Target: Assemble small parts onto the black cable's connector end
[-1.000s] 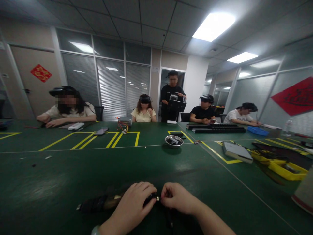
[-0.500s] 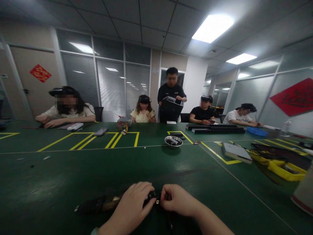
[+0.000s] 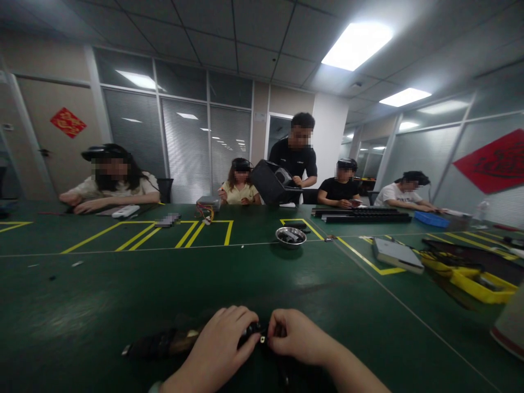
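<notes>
Head view shows the left hand (image 3: 219, 344) and right hand (image 3: 297, 335) at the bottom middle, fingers pinched tight on a small black part (image 3: 256, 333), kept low over the green table (image 3: 262, 278) to hold it steady.

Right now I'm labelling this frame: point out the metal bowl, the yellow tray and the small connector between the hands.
metal bowl (image 3: 291, 231), head view, near rim.
yellow tray (image 3: 475, 285), head view, front wall.
small connector (image 3: 262, 339), head view, its pale tip.
</notes>
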